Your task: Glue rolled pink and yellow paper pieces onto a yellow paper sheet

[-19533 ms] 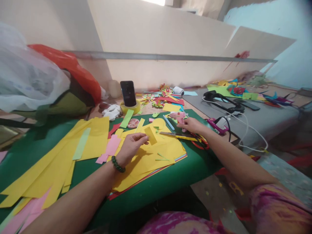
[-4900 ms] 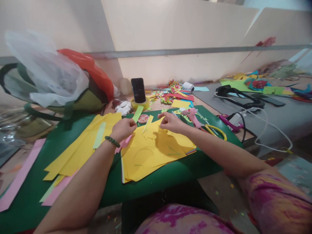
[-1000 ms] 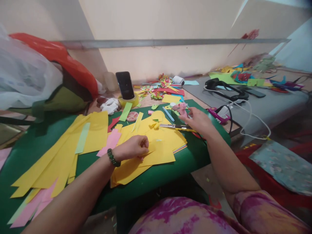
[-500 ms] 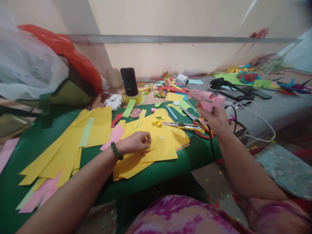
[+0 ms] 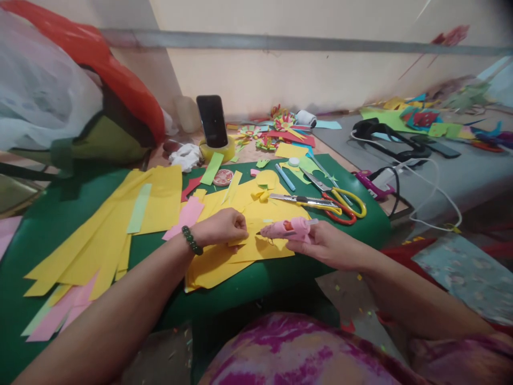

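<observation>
Pink glue gun (image 5: 292, 230), nozzle pointing left, over layered yellow paper (image 5: 262, 253).

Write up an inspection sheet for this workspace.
Surface: green cover, partly hidden by paper.
Job items: pink glue gun, tilted over yellow paper.
Clutter: scissors, utility knife, light-blue pen, paper scraps.
Hands: left hand pinching yellow paper; right hand gripping the pink glue gun.
Cables: white cable looping at right; black cable beside the purple power strip.
Surroundings: phone upright at a yellow tape roll, bags at left, wall behind.

No legible lettering, numbers or signs anywhere here.
</observation>
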Available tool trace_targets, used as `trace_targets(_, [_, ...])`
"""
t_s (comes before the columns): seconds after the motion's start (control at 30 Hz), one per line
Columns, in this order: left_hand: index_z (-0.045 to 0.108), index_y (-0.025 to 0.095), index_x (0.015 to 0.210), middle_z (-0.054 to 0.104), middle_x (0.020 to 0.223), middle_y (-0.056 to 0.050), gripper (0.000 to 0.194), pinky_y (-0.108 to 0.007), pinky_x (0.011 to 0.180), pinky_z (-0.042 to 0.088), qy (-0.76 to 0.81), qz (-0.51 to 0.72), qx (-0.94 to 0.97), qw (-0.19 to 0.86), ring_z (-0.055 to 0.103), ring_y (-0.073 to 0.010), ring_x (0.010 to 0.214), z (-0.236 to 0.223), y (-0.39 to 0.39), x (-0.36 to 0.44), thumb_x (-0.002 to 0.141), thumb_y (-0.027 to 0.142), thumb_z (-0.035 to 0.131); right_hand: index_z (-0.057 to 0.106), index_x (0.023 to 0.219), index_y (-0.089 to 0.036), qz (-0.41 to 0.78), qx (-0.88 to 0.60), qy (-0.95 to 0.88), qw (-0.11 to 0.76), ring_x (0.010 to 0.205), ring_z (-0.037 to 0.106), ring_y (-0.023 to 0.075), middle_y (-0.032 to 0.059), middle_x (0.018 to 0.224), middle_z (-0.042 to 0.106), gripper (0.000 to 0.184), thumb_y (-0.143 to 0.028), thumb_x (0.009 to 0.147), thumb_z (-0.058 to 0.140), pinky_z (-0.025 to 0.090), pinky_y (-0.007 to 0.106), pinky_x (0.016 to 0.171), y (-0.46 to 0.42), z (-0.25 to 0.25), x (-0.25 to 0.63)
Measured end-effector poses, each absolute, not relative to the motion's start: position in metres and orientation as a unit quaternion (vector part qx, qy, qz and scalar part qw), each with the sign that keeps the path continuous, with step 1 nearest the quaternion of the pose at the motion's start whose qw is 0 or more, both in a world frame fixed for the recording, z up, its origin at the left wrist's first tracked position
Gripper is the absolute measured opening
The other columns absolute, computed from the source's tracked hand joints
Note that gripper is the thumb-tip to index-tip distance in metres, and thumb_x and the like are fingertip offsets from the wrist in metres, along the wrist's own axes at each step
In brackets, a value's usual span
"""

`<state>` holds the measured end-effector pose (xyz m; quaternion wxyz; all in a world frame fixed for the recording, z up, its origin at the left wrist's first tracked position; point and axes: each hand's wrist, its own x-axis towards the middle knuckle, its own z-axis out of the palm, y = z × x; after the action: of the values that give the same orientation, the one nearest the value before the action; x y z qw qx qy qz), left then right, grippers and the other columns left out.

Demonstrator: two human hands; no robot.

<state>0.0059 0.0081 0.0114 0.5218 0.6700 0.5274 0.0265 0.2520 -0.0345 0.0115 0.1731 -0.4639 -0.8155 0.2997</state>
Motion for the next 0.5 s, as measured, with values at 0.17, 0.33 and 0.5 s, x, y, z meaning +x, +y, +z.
trace_targets(0.17, [0.053,0.019,0.057,0.061,0.044,0.001,0.003,-0.021,0.044,0.038,0.523,0.03,0.665,0.533,0.062,-0.016,0.046,0.01,0.009,0.005,0.061,0.019,0.054,0.071,0.077,-0.021,0.322,-0.471,-0.815,0.104,0.067,0.064,0.022,0.0037,0.067,0.066,0.037,-0.051,0.088,0.052,0.049,0.031,0.06,-0.029,0.013,0.247])
trace_targets(0.33, [0.052,0.019,0.057,0.059,0.043,0.002,0.004,-0.02,0.044,0.039,0.533,0.028,0.659,0.53,0.062,-0.0154,0.046,0.011,0.008,0.007,0.06,0.017,0.054,0.069,0.073,-0.02,0.309,-0.475,-0.82,0.073,0.068,0.063,0.0208,0.005,0.067,0.066,0.038,-0.05,0.089,0.051,0.047,0.03,0.063,-0.031,0.017,0.245])
trace_targets(0.5, [0.053,0.018,0.058,0.059,0.045,0.003,0.002,-0.019,0.044,0.041,0.536,0.021,0.664,0.522,0.063,-0.0143,0.047,0.012,0.008,0.007,0.059,0.017,0.053,0.071,0.079,-0.018,0.308,-0.46,-0.829,0.077,0.076,0.063,0.0195,0.0057,0.074,0.069,0.035,-0.045,0.089,0.053,0.046,0.027,0.072,-0.036,0.023,0.248])
